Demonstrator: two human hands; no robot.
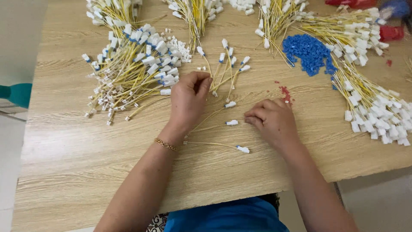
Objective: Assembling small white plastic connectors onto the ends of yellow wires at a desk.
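Blue cloth (227,219) shows at the pale wood-grain table (86,172) edge. Her left hand (188,99) pinches a fan of thin yellow wires (223,73) tipped with white plastic plugs; her right hand (271,120) rests curled, knuckles down, beside small red bits (284,92).

Probably an assembly workshop: wooden table (64,141) heaped with connector-tipped wires (133,68).
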